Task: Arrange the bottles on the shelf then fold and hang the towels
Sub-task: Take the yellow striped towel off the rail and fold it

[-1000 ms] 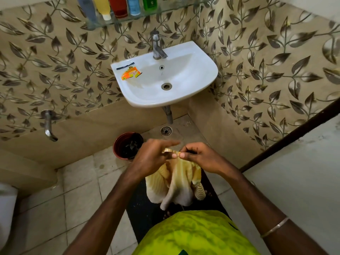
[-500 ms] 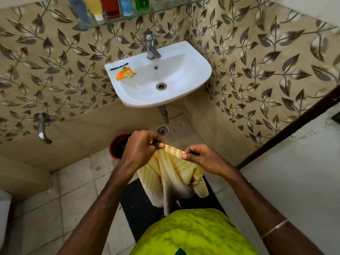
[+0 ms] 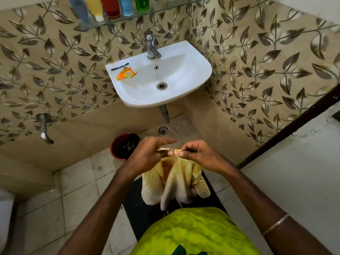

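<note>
Folding step rn, by the look of it. Both hands are up in front of the body w/ one yellow striped towel [image 3: 176, 183] hanging between them, above the black mat [image 3: 139, 205]. Right hand [image 3: 200, 155] pinches the top edge btwn thumb and curled fingers. Left hand [image 3: 149, 153] has its thumb on the same edge, right next to the other thumb, but the index finger sticks straight out, so that grip looks loose imo.

Tips for doing it well: get a proper pinch w/ the left too, slide the hands apart along the hem till it's taut, let the bunched part drop flat, then bring corner to corner. Rest of the cloth is crumpled and twisted below the hands, so shake it out first or the fold comes out lumpy. Keep it off the floor, the bottom end hangs low.

Count: 1 towel in view, can't see any other. 5 bottles [image 3: 110, 6] on the glass shelf [image 3: 165, 12] up top, lined up side by side, tops cut off by the frame. 1 sink [image 3: 193, 74], 1 sachet [image 3: 126, 74] on its rim, 1 red bin [image 3: 125, 146].
</note>
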The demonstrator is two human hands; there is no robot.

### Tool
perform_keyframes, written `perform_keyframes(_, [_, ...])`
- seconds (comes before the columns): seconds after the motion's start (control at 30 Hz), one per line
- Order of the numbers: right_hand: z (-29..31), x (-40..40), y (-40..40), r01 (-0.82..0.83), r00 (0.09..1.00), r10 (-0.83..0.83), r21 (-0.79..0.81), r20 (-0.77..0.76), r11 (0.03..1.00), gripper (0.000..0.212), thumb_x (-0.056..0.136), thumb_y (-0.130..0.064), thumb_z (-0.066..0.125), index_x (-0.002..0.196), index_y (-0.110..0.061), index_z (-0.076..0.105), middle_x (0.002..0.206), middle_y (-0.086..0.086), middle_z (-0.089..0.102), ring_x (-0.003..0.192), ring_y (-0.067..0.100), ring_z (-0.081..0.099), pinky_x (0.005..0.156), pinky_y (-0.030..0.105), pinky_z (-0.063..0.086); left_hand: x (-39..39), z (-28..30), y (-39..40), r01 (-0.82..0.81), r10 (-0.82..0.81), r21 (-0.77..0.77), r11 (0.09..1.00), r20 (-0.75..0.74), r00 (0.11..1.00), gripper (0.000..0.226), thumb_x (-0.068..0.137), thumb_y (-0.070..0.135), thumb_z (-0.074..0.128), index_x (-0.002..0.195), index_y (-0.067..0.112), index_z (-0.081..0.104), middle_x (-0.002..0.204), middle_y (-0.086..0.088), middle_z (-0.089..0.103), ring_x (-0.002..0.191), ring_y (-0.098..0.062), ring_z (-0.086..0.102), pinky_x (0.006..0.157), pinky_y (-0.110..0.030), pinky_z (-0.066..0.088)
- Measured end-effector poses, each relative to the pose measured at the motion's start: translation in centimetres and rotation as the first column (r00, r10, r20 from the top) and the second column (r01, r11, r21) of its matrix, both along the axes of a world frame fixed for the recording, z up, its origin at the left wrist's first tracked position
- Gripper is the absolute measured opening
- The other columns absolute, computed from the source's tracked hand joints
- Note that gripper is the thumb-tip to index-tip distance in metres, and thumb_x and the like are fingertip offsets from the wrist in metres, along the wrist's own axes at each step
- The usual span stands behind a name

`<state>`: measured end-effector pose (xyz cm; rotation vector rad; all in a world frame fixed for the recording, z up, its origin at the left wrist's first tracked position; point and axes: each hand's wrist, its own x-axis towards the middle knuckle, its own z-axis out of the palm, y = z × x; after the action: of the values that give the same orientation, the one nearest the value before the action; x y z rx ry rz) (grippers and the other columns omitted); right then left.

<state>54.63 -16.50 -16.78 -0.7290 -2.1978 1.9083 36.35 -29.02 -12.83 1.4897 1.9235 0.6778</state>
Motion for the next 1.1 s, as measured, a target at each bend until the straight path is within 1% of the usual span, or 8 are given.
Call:
perform_keyframes(0.1, [0.5,-0.4,0.4,-0.044,0.999,0.042,0.067,0.03,0.997,0.005,0.089,-0.029,0.076,0.086,-0.025,0.077,0.076,-0.013,0.07,0.071,-0.001,0.061,0.068,0.02,0.044,1.0,0.0,0.2,0.077,-0.078,0.025,0.997,0.051,0.996,0.033,0.087,0.019,0.075,0.119,0.027,0.072,0.113,0.011,0.074,0.103,0.0,0.068,0.089,-0.032,0.058])
perform_keyframes(0.2, [0.4,-0.2,0.9,-0.028,0.999,0.025,0.096,0.042,0.995,0.012,0.087,-0.031,0.079,0.09,-0.019,0.078,0.082,-0.004,0.074,0.076,0.007,0.065,0.07,0.03,0.05,0.9,0.2,0.3,-0.007,0.008,0.052,0.999,-0.02,1.0,0.016,0.082,0.02,0.079,0.099,0.023,0.079,0.091,0.011,0.077,0.084,0.0,0.069,0.08,-0.039,0.058])
perform_keyframes(0.47, [-0.5,1.0,1.4,0.006,0.996,-0.011,0.06,0.085,0.998,0.017,0.085,-0.027,0.08,0.09,-0.011,0.078,0.086,0.004,0.077,0.075,0.009,0.07,0.071,0.026,0.056,-0.8,1.1,-0.2,-0.072,0.074,0.086,0.994,-0.025,0.997,0.012,0.081,0.016,0.08,0.092,0.021,0.08,0.08,0.017,0.072,0.071,0.007,0.067,0.073,-0.028,0.057])
perform_keyframes(0.6, [-1.0,1.6,1.7,0.054,0.996,-0.058,0.05,0.074,0.997,0.01,0.084,-0.028,0.081,0.086,-0.02,0.077,0.082,-0.004,0.075,0.076,0.007,0.069,0.073,0.03,0.055,-1.7,0.9,-0.3,-0.101,0.099,0.079,0.992,0.029,0.995,0.012,0.081,0.014,0.08,0.09,0.023,0.079,0.085,0.013,0.076,0.075,-0.001,0.071,0.076,-0.042,0.061])
perform_keyframes(0.8, [-1.0,1.3,1.5,0.076,0.997,-0.077,0.012,0.016,0.997,0.011,0.091,-0.024,0.076,0.081,-0.02,0.073,0.071,-0.007,0.068,0.068,0.006,0.06,0.067,0.03,0.049,-1.7,0.5,-0.3,-0.102,0.104,0.055,0.993,-0.035,0.994,0.012,0.083,0.016,0.078,0.09,0.025,0.078,0.083,0.015,0.074,0.074,0.0,0.069,0.077,-0.044,0.061])
perform_keyframes(0.87, [-0.7,1.0,1.3,0.066,0.998,-0.066,0.021,0.002,0.998,0.011,0.092,-0.021,0.075,0.082,-0.018,0.073,0.07,-0.009,0.067,0.066,0.003,0.058,0.065,0.025,0.046,-1.4,0.5,-0.2,-0.106,0.109,0.033,0.994,-0.094,0.99,0.018,0.083,0.018,0.078,0.1,0.025,0.078,0.092,0.014,0.076,0.077,0.002,0.068,0.084,-0.041,0.059])
perform_keyframes(1.0, [0.3,0.1,1.1,-0.016,1.0,0.016,0.058,-0.001,0.998,0.005,0.091,-0.021,0.075,0.088,-0.017,0.076,0.08,-0.006,0.072,0.076,0.006,0.066,0.07,0.023,0.05,0.7,0.6,0.0,0.002,-0.002,0.009,1.0,-0.069,0.998,0.057,0.081,0.023,0.08,0.134,0.031,0.061,0.129,0.007,0.068,0.119,-0.006,0.062,0.1,-0.029,0.051])
perform_keyframes(1.1, [0.6,-0.2,1.0,-0.037,0.999,0.036,0.089,0.011,0.995,0.004,0.089,-0.024,0.076,0.089,-0.02,0.077,0.086,-0.004,0.074,0.082,0.008,0.068,0.075,0.029,0.051,2.0,0.2,0.3,0.057,-0.058,0.047,0.997,0.014,0.998,0.049,0.084,0.02,0.078,0.129,0.032,0.064,0.116,0.009,0.074,0.104,0.001,0.068,0.088,-0.032,0.059])
